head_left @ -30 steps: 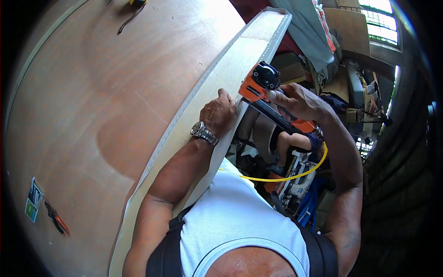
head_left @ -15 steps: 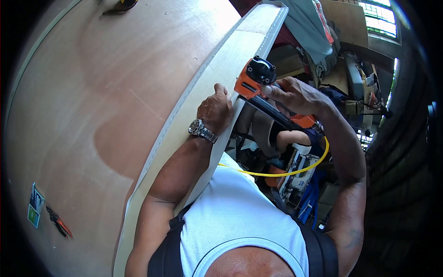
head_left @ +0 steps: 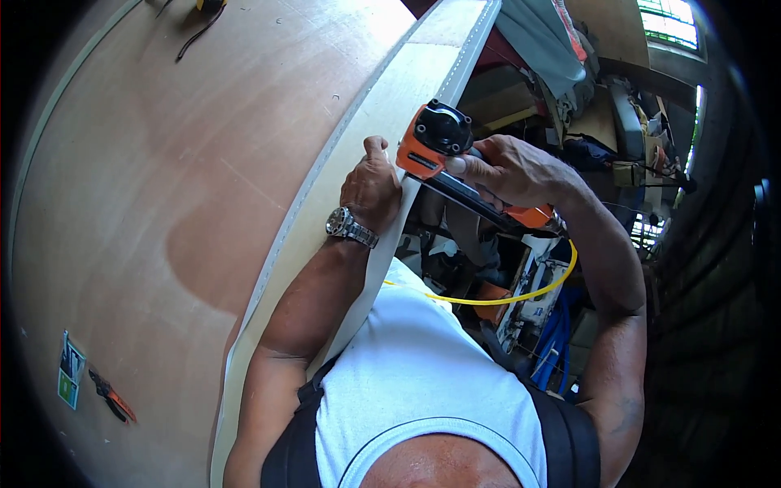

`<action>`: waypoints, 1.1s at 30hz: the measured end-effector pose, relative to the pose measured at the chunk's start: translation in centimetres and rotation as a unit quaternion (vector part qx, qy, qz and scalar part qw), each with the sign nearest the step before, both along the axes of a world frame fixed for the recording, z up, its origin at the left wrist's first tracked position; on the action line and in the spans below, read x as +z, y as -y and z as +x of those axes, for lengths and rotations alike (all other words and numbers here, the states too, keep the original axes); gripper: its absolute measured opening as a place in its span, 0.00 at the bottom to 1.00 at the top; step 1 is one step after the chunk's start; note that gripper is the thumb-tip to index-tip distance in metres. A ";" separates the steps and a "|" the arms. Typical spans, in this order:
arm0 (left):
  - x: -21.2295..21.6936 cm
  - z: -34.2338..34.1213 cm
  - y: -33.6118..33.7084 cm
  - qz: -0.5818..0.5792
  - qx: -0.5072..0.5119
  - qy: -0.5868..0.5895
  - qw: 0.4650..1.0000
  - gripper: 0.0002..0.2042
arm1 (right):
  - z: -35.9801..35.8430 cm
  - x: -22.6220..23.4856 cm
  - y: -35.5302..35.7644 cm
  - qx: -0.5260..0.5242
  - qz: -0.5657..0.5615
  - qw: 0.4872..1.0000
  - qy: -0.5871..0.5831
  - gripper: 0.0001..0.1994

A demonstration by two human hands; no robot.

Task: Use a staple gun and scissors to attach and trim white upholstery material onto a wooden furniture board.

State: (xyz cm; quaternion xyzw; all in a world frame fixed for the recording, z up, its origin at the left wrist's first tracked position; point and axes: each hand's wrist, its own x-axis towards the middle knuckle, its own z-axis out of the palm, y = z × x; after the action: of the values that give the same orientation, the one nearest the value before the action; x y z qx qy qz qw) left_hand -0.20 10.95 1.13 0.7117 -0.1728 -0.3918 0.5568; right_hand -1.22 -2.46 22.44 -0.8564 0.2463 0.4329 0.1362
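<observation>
My right hand (head_left: 521, 169) is wrapped round the handle of an orange and black air stapler (head_left: 436, 145). The stapler's nose meets the right edge of a long pale panel (head_left: 325, 207), just beside my left hand. On that panel my left hand (head_left: 373, 191), with a metal watch at its wrist, is closed over the light grey covering (head_left: 389, 248) along the edge; its fingertips are partly hidden. Rows of staples run through the covering at both edges toward the far end. A yellow air hose (head_left: 521, 298) trails from the stapler's rear past my body.
The panel lies on a broad brown tabletop (head_left: 203, 179). Orange-handled cutters (head_left: 112, 396) and a small blue-green packet (head_left: 71, 370) lie at near left, a yellow and black tool (head_left: 210, 6) at the far edge. Grey cloth (head_left: 541, 53) and clutter fill the right side.
Both hands and the stapler have shifted slightly left in view, the stapler staying at the panel's edge. More of the yellow and black tool shows at the top.
</observation>
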 end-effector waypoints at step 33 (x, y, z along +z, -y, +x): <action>1.3 7.7 -4.4 0.254 0.015 0.289 0.923 0.18 | -13.0 -27.5 20.3 0.398 0.017 0.807 0.435 0.28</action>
State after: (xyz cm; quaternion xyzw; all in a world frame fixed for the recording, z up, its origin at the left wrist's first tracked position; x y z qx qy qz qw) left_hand 7.48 15.39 2.40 0.9142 -0.2100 -0.1914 0.2891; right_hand -14.27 -22.76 -5.02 -0.9756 -0.2084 0.0351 0.0594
